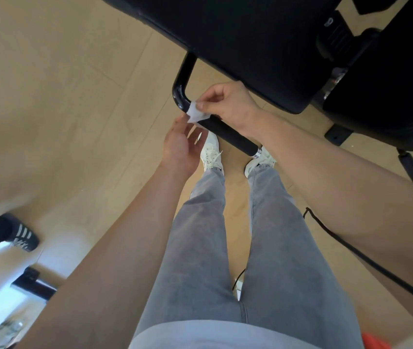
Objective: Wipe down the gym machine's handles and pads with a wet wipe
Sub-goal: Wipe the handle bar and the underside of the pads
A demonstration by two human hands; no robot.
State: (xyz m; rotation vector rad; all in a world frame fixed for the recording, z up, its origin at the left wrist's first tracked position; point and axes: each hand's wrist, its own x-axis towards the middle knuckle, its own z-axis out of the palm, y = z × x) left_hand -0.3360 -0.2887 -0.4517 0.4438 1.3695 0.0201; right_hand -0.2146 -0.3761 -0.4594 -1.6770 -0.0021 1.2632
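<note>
"Beige wood-plank floor [49,96] fills most of the view, doesn't it?"

"Yes, and above it sits the gym machine's big black upholstered pad [238,46], slanting across the top. Below, the person's grey denim trousers [225,248] run down to the floor."

"Where's the handle?"

"Just under the pad's edge. It's a black curved metal handle with a matte grip sleeve [230,137], bending out from beneath the pad and crossing above the white lace-up sneakers [211,152]."

"And the hands?"

"Apart, but close together at the handle. The right hand [228,104] lies over the grip's upper end, thumb and forefinger pinching the small white wet wipe [196,113]. The left hand [180,144] is just below, palm turned up, fingers loose and straightish, tips reaching the wipe's lower corner. I cannot tell whether they actually touch it."

"So the wipe is on the handle?"

"Draped on it, right where the glossy bend meets the grip sleeve."

"Anything smaller?"

"A black shoe with white stripes [22,236] at the left edge, and a shiny silver end cap [257,153] on the handle's tip."
</note>
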